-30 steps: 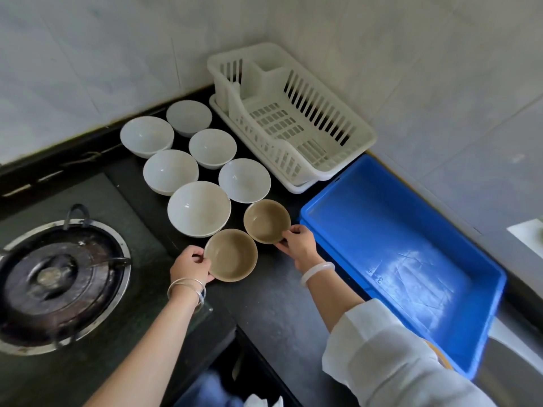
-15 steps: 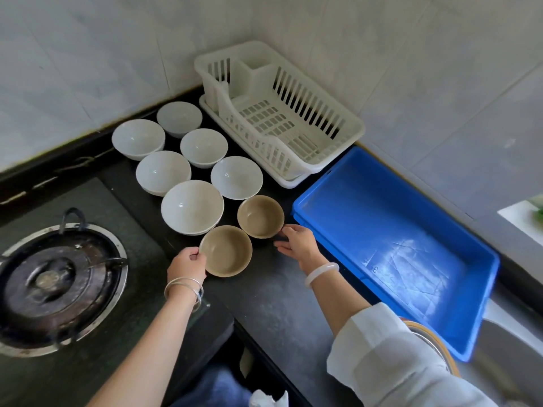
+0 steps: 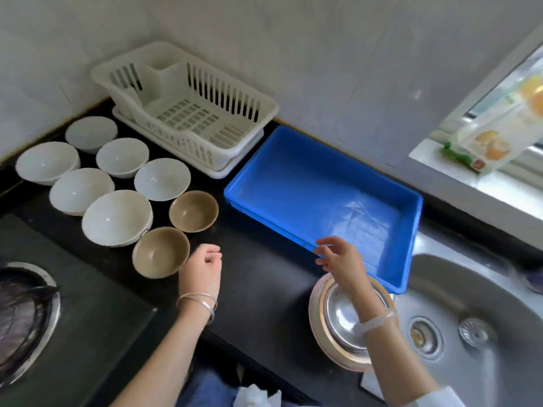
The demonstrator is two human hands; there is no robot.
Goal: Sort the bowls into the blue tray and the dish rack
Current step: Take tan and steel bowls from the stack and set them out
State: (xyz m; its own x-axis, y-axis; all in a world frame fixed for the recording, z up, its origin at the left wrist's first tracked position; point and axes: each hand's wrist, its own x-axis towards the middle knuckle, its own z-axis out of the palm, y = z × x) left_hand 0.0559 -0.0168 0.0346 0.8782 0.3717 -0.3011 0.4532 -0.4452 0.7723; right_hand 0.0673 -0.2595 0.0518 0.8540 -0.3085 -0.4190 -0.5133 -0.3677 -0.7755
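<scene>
In the head view, six white bowls (image 3: 117, 217) and two brown bowls (image 3: 160, 252) are seen on the black counter (image 3: 258, 283) left of the dish rack (image 3: 188, 113) and blue tray (image 3: 323, 186), while the left hand (image 3: 202, 267) is loosely curled and the right hand (image 3: 340, 259) spread, both holding nothing.

My left hand (image 3: 202, 267) wore thin shiny metal bangles (image 3: 197, 301); my right wrist carried a smooth, milky translucent bangle (image 3: 377, 320). The six white bowls (image 3: 117, 217) looked glossy, like glazed ceramic, the two tan bowls (image 3: 193, 210) duller. The slatted white dish rack (image 3: 188, 113) and the rectangular blue tray (image 3: 323, 186) were smooth plastic. The steel sink (image 3: 470, 304) gleamed beside the matt black counter (image 3: 264, 289).
</scene>
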